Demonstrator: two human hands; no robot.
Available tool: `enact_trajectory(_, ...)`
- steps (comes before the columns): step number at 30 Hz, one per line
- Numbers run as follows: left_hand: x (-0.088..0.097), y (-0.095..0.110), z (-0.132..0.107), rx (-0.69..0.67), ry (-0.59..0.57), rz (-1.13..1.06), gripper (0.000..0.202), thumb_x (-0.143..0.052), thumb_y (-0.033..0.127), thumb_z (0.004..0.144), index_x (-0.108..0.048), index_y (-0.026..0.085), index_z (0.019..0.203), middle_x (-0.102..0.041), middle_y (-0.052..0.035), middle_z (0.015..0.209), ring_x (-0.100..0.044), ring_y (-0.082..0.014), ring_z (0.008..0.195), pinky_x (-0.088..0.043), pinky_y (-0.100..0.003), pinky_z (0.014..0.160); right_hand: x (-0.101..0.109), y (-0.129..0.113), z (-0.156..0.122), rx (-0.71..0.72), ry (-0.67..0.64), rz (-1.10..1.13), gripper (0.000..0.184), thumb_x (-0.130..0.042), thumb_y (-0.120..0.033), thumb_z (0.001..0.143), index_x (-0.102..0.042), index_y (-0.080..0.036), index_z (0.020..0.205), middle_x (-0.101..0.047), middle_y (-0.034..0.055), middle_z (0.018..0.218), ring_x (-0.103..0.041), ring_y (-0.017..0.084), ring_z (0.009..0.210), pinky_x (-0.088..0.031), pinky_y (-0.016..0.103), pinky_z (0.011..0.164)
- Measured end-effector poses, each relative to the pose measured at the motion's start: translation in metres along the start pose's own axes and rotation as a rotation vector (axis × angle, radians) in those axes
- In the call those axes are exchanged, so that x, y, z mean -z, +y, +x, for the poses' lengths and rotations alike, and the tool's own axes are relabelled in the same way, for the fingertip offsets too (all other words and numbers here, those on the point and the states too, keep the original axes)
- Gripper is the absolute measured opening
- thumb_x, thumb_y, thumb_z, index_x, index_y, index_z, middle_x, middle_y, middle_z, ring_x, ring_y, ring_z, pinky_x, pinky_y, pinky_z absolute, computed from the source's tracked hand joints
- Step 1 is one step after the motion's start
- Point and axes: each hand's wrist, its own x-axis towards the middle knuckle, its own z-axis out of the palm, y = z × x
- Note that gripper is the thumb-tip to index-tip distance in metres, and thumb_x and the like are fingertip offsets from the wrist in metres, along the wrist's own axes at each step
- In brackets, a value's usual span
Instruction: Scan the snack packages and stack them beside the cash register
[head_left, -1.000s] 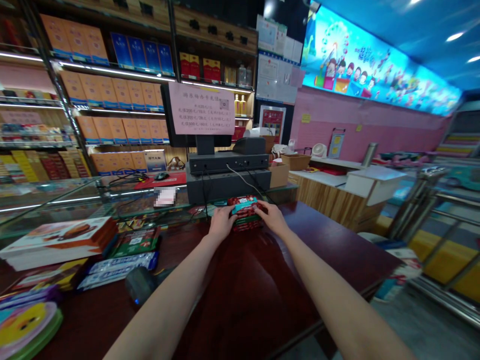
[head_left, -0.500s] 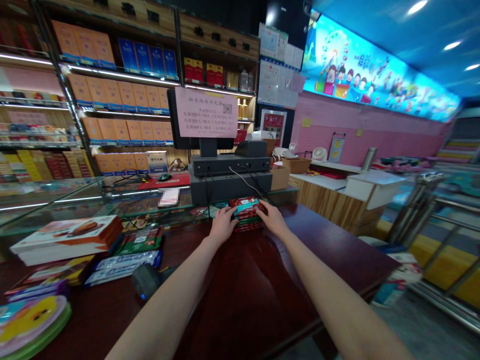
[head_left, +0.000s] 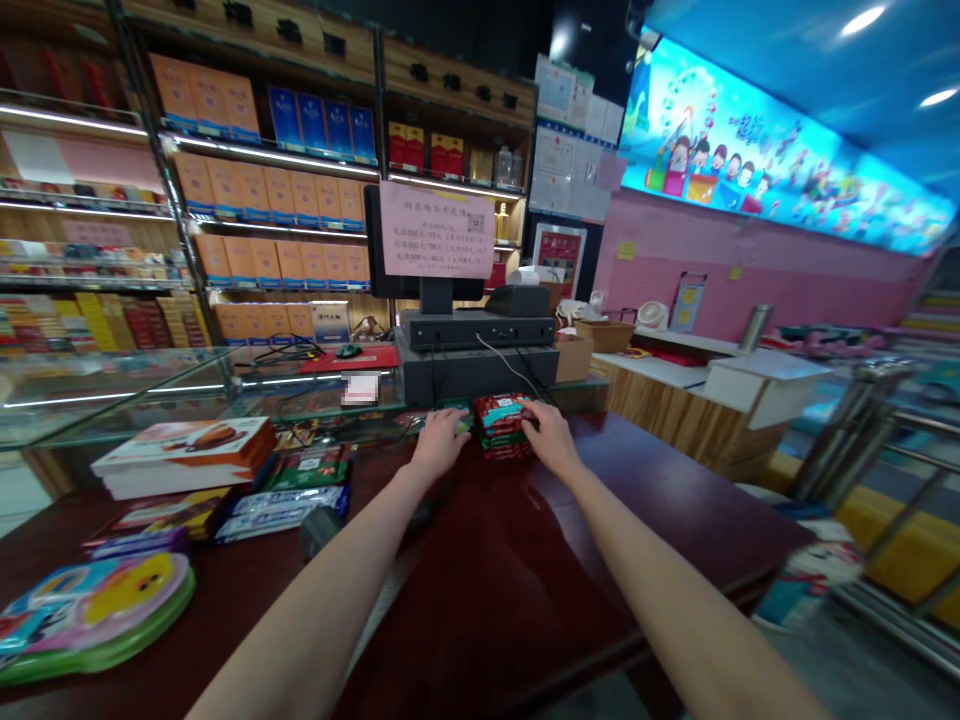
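Observation:
A stack of red, green and blue snack packets [head_left: 501, 428] lies on the dark red-brown table, in front of the cash register. My right hand [head_left: 550, 438] grips its right end, the thumb on the near side and the fingers over the top edge. To the left of the stack, my left hand [head_left: 441, 442] is apart from it, fingers loosely stretched and holding nothing. A dark barcode scanner [head_left: 321, 528] stands left of my left forearm, partly hidden by it.
The cash register [head_left: 480, 365] with its screen stands beyond the stack. On the left lie a white and orange box [head_left: 187, 455], green packets [head_left: 309, 467], blue-white packets [head_left: 277, 512] and colourful plastic-looking items [head_left: 97, 610]. A glass counter [head_left: 112, 385] runs behind them.
My left hand has let go of the stack's left end and moved a little to the left. My right hand stays at the right end. The view has turned slightly left.

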Motion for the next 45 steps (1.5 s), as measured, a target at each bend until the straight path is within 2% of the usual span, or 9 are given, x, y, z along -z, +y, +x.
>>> enact_trajectory(7,0.033,-0.027,-0.012,0.017,0.034,0.02,0.036,-0.06,0.023,0.089,-0.066,0.023,0.124,-0.069,-0.0073,0.128,-0.057,-0.0247,0.121,-0.041,-0.043,0.108,-0.017,-0.031,-0.001,0.099,-0.014,0.069,0.042,-0.053,-0.017,0.088,-0.066,-0.027,0.126,-0.069,0.0068,0.127,-0.057,0.027,0.124,-0.044,0.051,0.109)
enact_trajectory(11,0.054,-0.048,-0.022,0.048,0.061,0.036,0.032,-0.06,0.025,0.089,-0.068,0.025,0.12,-0.071,-0.0063,0.122,-0.06,-0.0238,0.116,-0.045,-0.043,0.106,-0.029,-0.053,-0.002,0.163,-0.04,0.097,0.041,-0.052,-0.016,0.088,-0.066,-0.024,0.126,-0.069,0.0088,0.127,-0.057,0.027,0.123,-0.044,0.049,0.108)
enact_trajectory(18,0.091,-0.088,-0.049,0.105,0.112,0.079,0.03,-0.059,0.025,0.089,-0.069,0.024,0.118,-0.073,-0.0058,0.12,-0.062,-0.0244,0.116,-0.046,-0.043,0.106,-0.059,-0.085,-0.007,0.185,-0.097,0.149,0.042,-0.053,-0.016,0.087,-0.067,-0.025,0.126,-0.069,0.0084,0.124,-0.057,0.026,0.122,-0.044,0.048,0.109)
enact_trajectory(23,0.11,-0.114,-0.07,0.151,0.127,0.119,0.03,-0.06,0.022,0.087,-0.07,0.023,0.115,-0.073,-0.006,0.12,-0.064,-0.0242,0.115,-0.045,-0.043,0.107,-0.079,-0.11,-0.011,0.197,-0.134,0.181,0.042,-0.054,-0.014,0.087,-0.068,-0.027,0.125,-0.07,0.0069,0.124,-0.059,0.025,0.121,-0.045,0.046,0.108)
enact_trajectory(30,0.125,-0.141,-0.099,0.234,0.15,0.175,0.029,-0.058,0.028,0.09,-0.07,0.022,0.115,-0.073,-0.0078,0.12,-0.063,-0.0265,0.118,-0.045,-0.043,0.106,-0.104,-0.141,-0.011,0.222,-0.208,0.226,0.042,-0.054,-0.015,0.088,-0.067,-0.025,0.126,-0.069,0.0076,0.126,-0.058,0.025,0.123,-0.045,0.046,0.108)
enact_trajectory(36,0.132,-0.155,-0.122,0.281,0.161,0.232,0.03,-0.056,0.033,0.092,-0.068,0.021,0.117,-0.072,-0.0093,0.12,-0.062,-0.027,0.118,-0.045,-0.044,0.104,-0.122,-0.168,-0.011,0.227,-0.266,0.269,0.041,-0.055,-0.013,0.087,-0.067,-0.023,0.126,-0.07,0.008,0.125,-0.059,0.025,0.122,-0.045,0.046,0.108)
enact_trajectory(41,0.136,-0.158,-0.136,0.29,0.156,0.293,0.03,-0.055,0.026,0.091,-0.067,0.021,0.118,-0.071,-0.0093,0.121,-0.061,-0.0268,0.118,-0.044,-0.043,0.104,-0.135,-0.188,-0.011,0.217,-0.354,0.294,0.043,-0.057,-0.012,0.087,-0.065,-0.022,0.127,-0.069,0.0069,0.128,-0.059,0.024,0.123,-0.044,0.043,0.109)
enact_trajectory(45,0.137,-0.152,-0.146,0.273,0.137,0.35,0.033,-0.054,0.028,0.092,-0.065,0.019,0.123,-0.069,-0.0108,0.125,-0.059,-0.0276,0.119,-0.043,-0.045,0.106,-0.142,-0.202,-0.011,0.183,-0.443,0.315,0.043,-0.058,-0.014,0.088,-0.064,-0.023,0.129,-0.072,0.0054,0.124,-0.062,0.021,0.121,-0.045,0.04,0.108)
